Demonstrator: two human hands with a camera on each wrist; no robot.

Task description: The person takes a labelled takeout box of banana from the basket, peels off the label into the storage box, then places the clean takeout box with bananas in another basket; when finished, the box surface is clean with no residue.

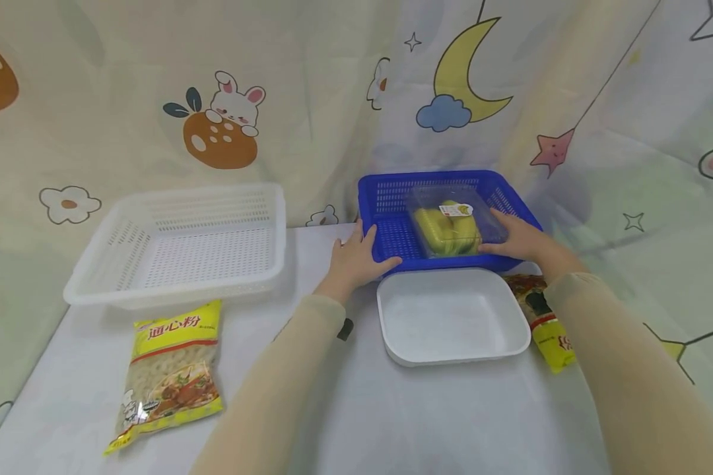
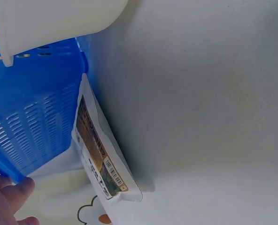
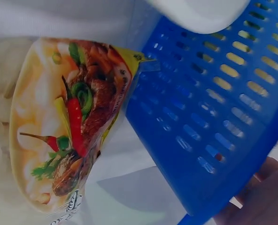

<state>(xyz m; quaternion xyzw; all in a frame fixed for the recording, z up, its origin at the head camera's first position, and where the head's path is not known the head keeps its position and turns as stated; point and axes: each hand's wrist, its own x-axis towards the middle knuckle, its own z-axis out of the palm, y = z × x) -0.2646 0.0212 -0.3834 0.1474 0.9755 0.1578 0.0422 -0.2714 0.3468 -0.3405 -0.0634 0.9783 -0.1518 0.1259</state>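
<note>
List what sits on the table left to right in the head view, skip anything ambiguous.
Yellow macaroni bag → white basket → left hand on the blue basket rim → white tray → right hand on the clear clamshell box → yellow noodle packet.

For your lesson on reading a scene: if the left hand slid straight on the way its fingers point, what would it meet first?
The left hand already rests on the blue basket at its near left corner. Its fingers point away from the person, along that left wall. Going on, it would probably meet the cartoon-print cloth behind, though depth is hard to judge.
</note>
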